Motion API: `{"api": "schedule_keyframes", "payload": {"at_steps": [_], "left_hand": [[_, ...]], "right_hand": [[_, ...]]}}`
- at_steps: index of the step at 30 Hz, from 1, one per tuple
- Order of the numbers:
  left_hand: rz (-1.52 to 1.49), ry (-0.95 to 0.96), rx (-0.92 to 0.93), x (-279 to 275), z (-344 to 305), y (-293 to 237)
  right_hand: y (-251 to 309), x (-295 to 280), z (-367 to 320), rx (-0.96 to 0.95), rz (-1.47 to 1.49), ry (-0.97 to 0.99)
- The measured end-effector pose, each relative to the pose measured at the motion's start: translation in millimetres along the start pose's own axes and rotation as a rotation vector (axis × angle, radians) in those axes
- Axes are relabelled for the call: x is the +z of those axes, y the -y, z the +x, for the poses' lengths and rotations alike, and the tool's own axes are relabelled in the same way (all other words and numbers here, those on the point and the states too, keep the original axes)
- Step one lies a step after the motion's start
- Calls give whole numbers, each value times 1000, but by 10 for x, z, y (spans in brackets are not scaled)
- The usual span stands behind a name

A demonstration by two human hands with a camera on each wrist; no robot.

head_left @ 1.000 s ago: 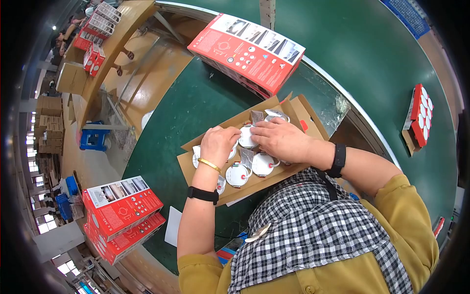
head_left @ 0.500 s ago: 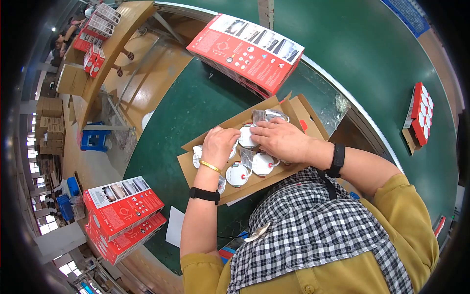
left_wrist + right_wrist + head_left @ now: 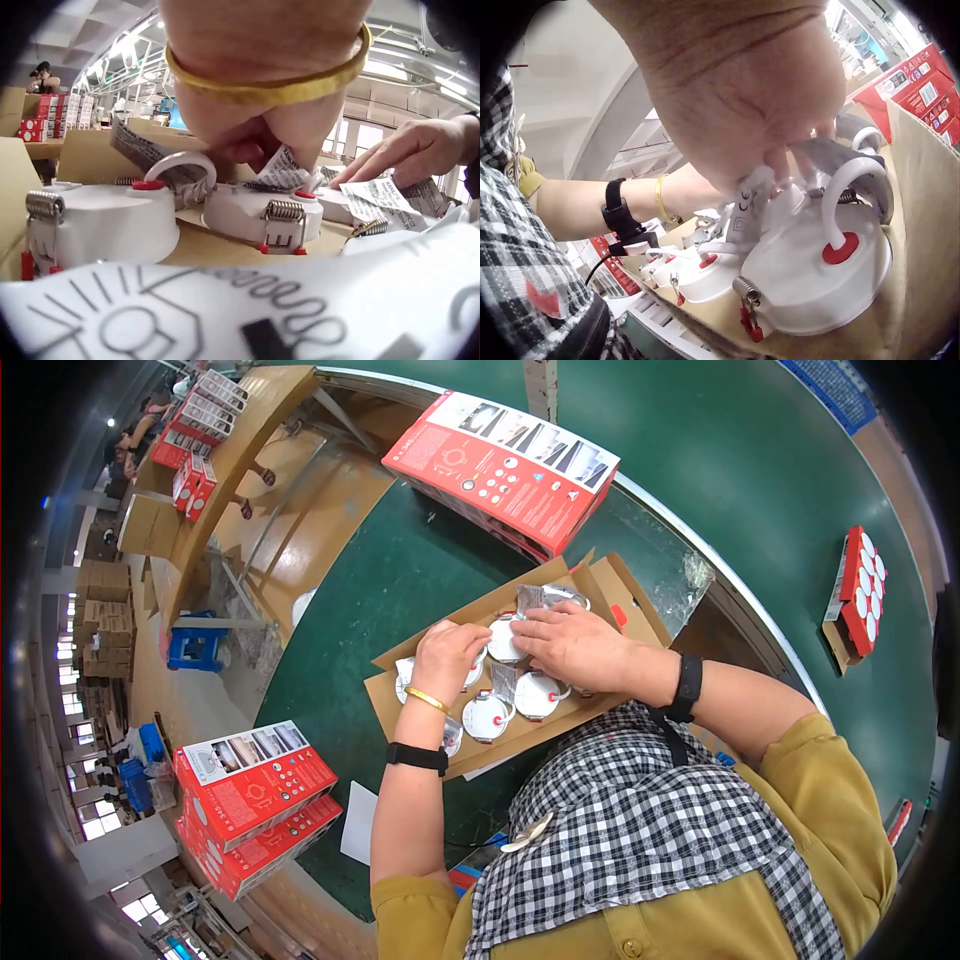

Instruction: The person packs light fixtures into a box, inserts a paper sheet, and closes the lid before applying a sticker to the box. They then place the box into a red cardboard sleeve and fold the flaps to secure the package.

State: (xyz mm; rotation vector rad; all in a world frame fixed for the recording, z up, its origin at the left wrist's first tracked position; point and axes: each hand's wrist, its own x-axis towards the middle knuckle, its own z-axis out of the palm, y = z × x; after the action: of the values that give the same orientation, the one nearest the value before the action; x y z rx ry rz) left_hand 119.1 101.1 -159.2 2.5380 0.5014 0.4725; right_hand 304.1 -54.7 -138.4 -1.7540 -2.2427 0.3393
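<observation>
Inside an open cardboard box [image 3: 520, 734] lie several white round downlights [image 3: 485, 716] with spring clips, white cables and printed labels. My left hand [image 3: 447, 660] is over the box's left half, thumb and fingers curled together. In the left wrist view they pinch a printed label [image 3: 279, 174] above a downlight [image 3: 247, 217]. My right hand [image 3: 578, 647] rests over the upper right part, its fingers fairly straight on a downlight [image 3: 506, 640]. The right wrist view has its fingertips among the cables, behind a nearer downlight [image 3: 817, 277]; part of their contact is hidden.
A large red printed carton [image 3: 500, 470] stands behind the box on the green table [image 3: 380, 560]. Two more red cartons [image 3: 255, 780] are stacked at the left. A red tray of white discs [image 3: 862, 595] lies far right. White paper [image 3: 358, 822] sits beside my left forearm.
Both hands stay almost where they were over the box. My left forearm has shifted very slightly to the right, and a silvery label above the right fingers lies a little more spread.
</observation>
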Motion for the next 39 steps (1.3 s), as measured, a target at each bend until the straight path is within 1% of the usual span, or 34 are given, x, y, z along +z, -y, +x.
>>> {"api": "schedule_keyframes", "payload": {"at_steps": [6,11,13,14,16,17,18,19,20,21,22,23,25,26,27,29,31,36,39], "left_hand": [[19,-36,9,7,10,-32],[16,-27,9,3,2,-24],[13,-19,14,-19,4,-50],[12,-30,8,-35,0,-69],[3,-40,8,-57,37,-137],[-14,-78,-31,-95,77,-194],[-30,-114,-69,-134,123,-256],[-33,-110,-63,-162,192,-325],[-21,-130,-17,-177,290,-402],[-9,-151,28,-177,386,-473],[-4,-139,101,-153,483,-532],[-4,-138,104,-97,550,-570],[87,-2,199,2,646,-611],[151,76,191,65,662,-566],[156,79,194,112,660,-531],[205,162,162,178,657,-487],[213,155,162,221,628,-458],[115,87,98,285,606,-419],[114,102,81,298,623,-455]], "right_hand": [[6,1,-6,7,3,-9],[1,17,-1,9,2,-22],[-57,45,-17,-7,217,-110],[-114,14,-44,-1,211,-109],[-269,-81,-125,107,272,-209],[-349,-142,-175,115,269,-210],[-433,-213,-231,104,156,-171],[-494,-255,-284,92,43,-130],[-542,-216,-312,75,-6,-177],[-559,-192,-334,78,-7,-178],[-546,-187,-341,64,-4,-214],[-538,-180,-345,50,0,-250],[-536,-135,-341,63,1,-259],[-533,-115,-339,74,1,-267],[-530,-105,-343,76,3,-273],[-539,-97,-358,89,6,-279],[-541,-83,-379,96,-5,-294],[-571,2,-412,108,1,-313],[-579,2,-433,106,32,-330]]}}
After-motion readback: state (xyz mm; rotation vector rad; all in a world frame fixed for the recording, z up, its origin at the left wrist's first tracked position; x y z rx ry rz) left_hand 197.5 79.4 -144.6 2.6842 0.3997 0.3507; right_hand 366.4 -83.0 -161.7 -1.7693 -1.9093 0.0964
